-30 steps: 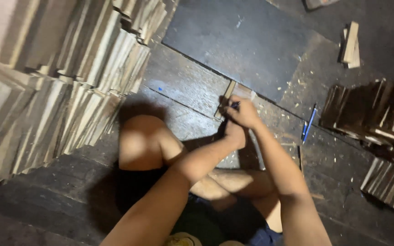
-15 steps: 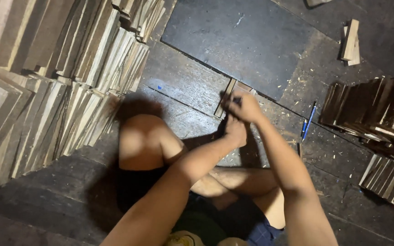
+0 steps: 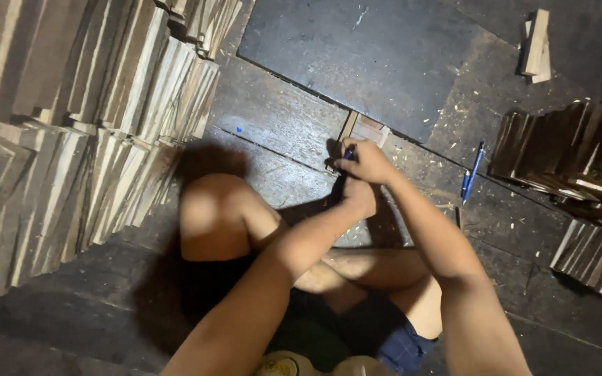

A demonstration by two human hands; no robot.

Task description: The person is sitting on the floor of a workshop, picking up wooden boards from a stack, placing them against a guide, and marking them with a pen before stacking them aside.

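Observation:
I sit on a dark floor with bent bare legs. My right hand (image 3: 369, 161) is closed around a blue pen (image 3: 348, 152) whose tip rests near a small wooden piece (image 3: 365, 129) lying on the floor. My left hand (image 3: 359, 196) sits just below it, fingers curled against the near end of that wood; most of the piece is hidden under both hands.
Tall rows of stacked pale wooden slats (image 3: 71, 125) fill the left side. Darker stacks (image 3: 580, 167) stand at the right. Two blue pens (image 3: 474, 171) lie on the floor right of my hands. A small block pair (image 3: 538, 46) lies at top right. A dark board (image 3: 371, 56) lies ahead.
The view shifted slightly; my right hand with the pen moved a little up over the wooden piece. The left hand stayed beneath it.

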